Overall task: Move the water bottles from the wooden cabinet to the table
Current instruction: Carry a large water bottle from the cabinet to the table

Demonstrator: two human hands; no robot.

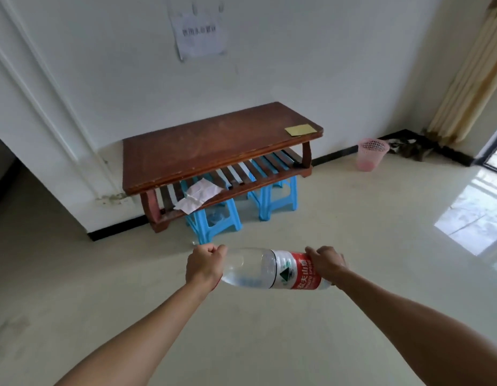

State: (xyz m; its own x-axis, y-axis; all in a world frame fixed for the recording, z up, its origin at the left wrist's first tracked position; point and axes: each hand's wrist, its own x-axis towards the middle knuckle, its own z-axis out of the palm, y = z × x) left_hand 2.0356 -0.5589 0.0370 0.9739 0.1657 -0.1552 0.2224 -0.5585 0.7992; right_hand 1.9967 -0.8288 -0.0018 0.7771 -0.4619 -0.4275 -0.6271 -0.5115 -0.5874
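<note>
Pale glossy floor (325, 316) spreads wide and bare around both arms. The water bottle (258, 270) lies level in the air between the hands, well short of the table. The left hand (205, 264) is a fist wrapped round its clear, narrowing end. The right hand (326, 261) curls over the red-labelled end.

Ahead of the hands stands the brown wooden table (214, 140), its long front edge facing them and its back against the white wall. A yellow card (300, 130) lies at the table's far right corner. Crumpled paper (198, 195) sits on the slatted lower shelf. Blue plastic stools (214, 221) are tucked underneath it. Beyond the right hand a pink wastebasket (372, 154) stands near the baseboard, apart from the table.
</note>
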